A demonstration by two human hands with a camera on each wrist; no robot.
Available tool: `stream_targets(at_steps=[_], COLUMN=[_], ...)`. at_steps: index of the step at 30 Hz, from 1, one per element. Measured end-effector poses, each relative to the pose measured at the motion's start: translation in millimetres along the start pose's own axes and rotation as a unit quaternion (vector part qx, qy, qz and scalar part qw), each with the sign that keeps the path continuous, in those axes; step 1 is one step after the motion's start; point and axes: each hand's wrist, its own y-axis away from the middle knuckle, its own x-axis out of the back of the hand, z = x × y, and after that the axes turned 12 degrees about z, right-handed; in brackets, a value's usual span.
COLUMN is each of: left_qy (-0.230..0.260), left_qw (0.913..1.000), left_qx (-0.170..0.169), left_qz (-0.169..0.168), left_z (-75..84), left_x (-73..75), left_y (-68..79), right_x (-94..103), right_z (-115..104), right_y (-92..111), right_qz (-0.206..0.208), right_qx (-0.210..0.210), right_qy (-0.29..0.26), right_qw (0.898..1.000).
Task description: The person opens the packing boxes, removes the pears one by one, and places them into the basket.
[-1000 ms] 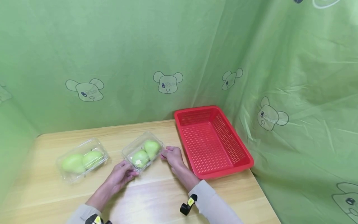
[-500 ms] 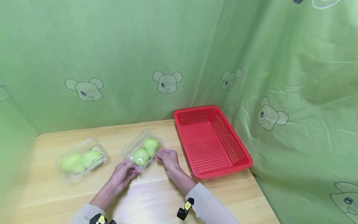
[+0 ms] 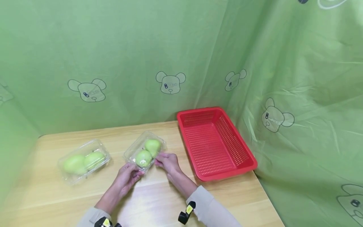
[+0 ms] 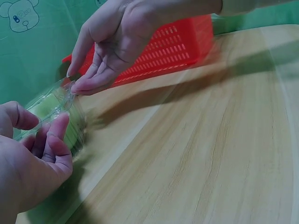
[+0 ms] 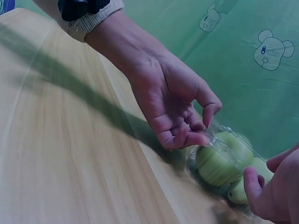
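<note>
A clear plastic clamshell box [image 3: 131, 152] with two green pears [image 3: 144, 158] inside lies on the table. My left hand [image 3: 126, 177] pinches its near left corner between thumb and fingers, seen from the palm side in the right wrist view. On the same near edge, further right, my right hand [image 3: 169, 163] pinches the rim. In the left wrist view the thumb and fingers of the right hand [image 4: 110, 58] meet on the clear rim. A second clear plastic box [image 3: 97, 145], also with two green pears [image 3: 94, 160], lies to the left, apart from both hands.
A red plastic basket [image 3: 195, 151] with perforated walls stands right of the hands, with nothing visible inside. The wooden table [image 3: 158, 201] ends at green curtains [image 3: 127, 56] printed with bear heads at the back and right.
My right hand has slid left along the near edge of the box, closer to my left hand. The left hand has shifted slightly right. The box has turned slightly.
</note>
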Motion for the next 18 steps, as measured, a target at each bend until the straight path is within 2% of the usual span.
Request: stream_targets(at_steps=[18], left_qy=[0.005], left_qw=[0.9997], left_qx=[-0.02], left_qz=[0.01], left_z=[-5.9], left_x=[-6.4], left_y=[4.8], right_x=[-0.4], right_z=[4.8], right_y=[5.8], right_qz=[-0.021], right_qx=[-0.009], right_qy=[-0.007], right_qw=[1.0])
